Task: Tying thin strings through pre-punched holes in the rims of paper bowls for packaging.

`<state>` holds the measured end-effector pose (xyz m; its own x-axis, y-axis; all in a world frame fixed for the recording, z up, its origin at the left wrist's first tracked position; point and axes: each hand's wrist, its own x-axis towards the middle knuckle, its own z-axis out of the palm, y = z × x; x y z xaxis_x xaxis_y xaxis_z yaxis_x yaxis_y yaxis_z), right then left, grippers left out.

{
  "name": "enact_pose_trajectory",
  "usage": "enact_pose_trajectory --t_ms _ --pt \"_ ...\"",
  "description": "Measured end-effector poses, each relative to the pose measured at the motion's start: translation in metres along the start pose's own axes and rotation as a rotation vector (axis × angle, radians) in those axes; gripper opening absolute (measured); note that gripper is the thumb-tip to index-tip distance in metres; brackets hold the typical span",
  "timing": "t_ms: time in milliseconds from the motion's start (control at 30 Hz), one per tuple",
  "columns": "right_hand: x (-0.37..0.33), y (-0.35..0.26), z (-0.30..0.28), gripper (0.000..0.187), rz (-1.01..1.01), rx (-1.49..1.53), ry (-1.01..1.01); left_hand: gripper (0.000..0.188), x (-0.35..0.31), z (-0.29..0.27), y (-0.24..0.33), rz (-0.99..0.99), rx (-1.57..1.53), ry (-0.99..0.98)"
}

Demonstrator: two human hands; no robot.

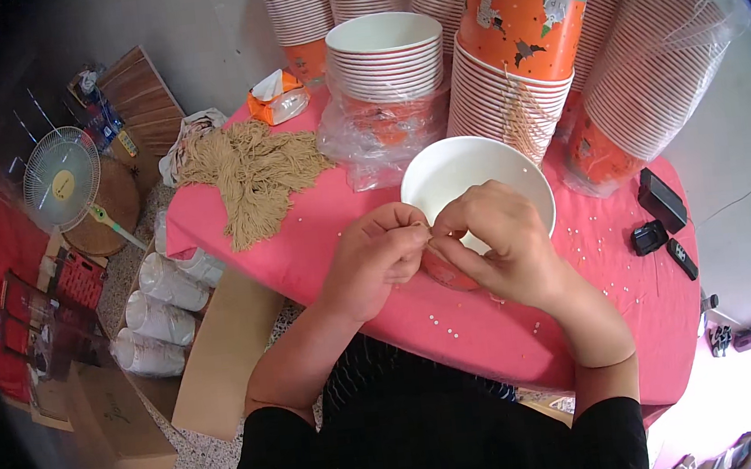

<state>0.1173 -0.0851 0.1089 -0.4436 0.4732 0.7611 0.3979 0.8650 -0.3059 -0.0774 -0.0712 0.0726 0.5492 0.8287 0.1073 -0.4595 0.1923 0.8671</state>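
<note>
A paper bucket (442, 172), white inside and orange outside, stands near the table's front edge with its mouth up. My left hand (380, 259) and my right hand (504, 238) meet at its near rim, fingertips pinched close together. What lies between them is too small to make out; it may be a bit of cord. My right hand covers part of the bucket's mouth and near wall. Behind it, several tan twisted cords (523, 121) hang down the side of a tall stack of buckets (480, 98). A heap of the same tan cords (252, 174) lies at the table's left.
Small white discs (443, 323) are scattered over the pink tablecloth (384, 324). More stacked buckets (386, 62), some in clear plastic, line the back. An orange packet (277, 97) sits behind the cords. Black devices (662, 202) rest at right; a fan (63, 183) stands left.
</note>
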Motion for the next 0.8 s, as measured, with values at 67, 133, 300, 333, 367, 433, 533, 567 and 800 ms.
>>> enact_pose_trajectory --t_ms 67,133,300,333,367,433,533,567,800 --pt "-0.001 0.002 0.001 0.020 -0.011 0.000 0.009 0.013 0.001 -0.001 0.000 -0.067 -0.138 -0.051" --pt "-0.001 0.002 0.001 0.020 -0.022 -0.001 0.017 0.013 0.001 -0.002 -0.002 -0.073 -0.172 -0.052" --pt "-0.001 0.000 0.000 0.017 0.043 0.065 0.029 0.011 -0.002 -0.001 -0.006 -0.055 -0.189 -0.028" --pt "-0.001 -0.001 0.000 0.017 0.043 0.065 0.029 0.010 -0.003 0.001 -0.007 -0.021 -0.142 0.022" --pt "-0.001 -0.003 -0.001 0.016 0.092 0.102 0.029 0.010 -0.005 0.002 -0.007 0.012 -0.096 0.073" --pt "-0.002 -0.005 -0.001 0.014 0.140 0.140 0.027 0.010 -0.005 0.000 -0.010 0.062 -0.060 0.055" --pt "-0.002 -0.005 -0.001 0.012 0.184 0.170 0.037 0.010 -0.006 0.001 -0.012 0.146 0.002 0.027" --pt "-0.002 -0.006 -0.001 0.012 0.185 0.168 0.032 0.011 -0.006 0.001 -0.012 0.180 0.028 0.015" --pt "0.000 -0.002 -0.002 0.012 0.021 0.008 0.037 0.011 -0.008 0.003 -0.008 0.194 0.168 0.080"
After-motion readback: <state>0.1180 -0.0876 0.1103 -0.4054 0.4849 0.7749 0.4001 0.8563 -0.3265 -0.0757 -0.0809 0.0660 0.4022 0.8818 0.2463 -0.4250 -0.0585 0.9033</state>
